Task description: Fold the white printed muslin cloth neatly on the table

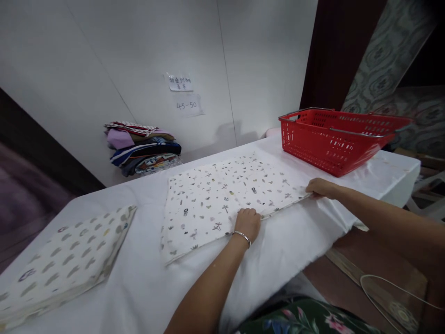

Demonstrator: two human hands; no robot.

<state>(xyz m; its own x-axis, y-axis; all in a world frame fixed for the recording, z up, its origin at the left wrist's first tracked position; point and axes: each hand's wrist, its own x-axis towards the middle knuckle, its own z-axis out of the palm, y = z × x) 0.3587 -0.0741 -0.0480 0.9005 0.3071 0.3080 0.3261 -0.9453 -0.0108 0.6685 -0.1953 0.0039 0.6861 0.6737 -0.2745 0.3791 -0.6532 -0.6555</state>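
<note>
A white cloth (215, 199) with small palm trees and other printed shapes lies spread in a flat rectangle on the white-covered table. My left hand (247, 223), with a silver bracelet at the wrist, is closed on the middle of its near edge. At the cloth's near right corner, my right hand (321, 188) pinches the edge between thumb and fingers. To the left lies a second, folded cloth (69, 260), cream with grey strokes, which neither hand touches.
A red plastic basket (323, 146) with metal handles stands at the table's back right. Folded fabrics (144, 148) are stacked by the wall at the back left. Paper signs (187, 105) hang on the wall. A pale cable (368, 277) loops below the table at the right.
</note>
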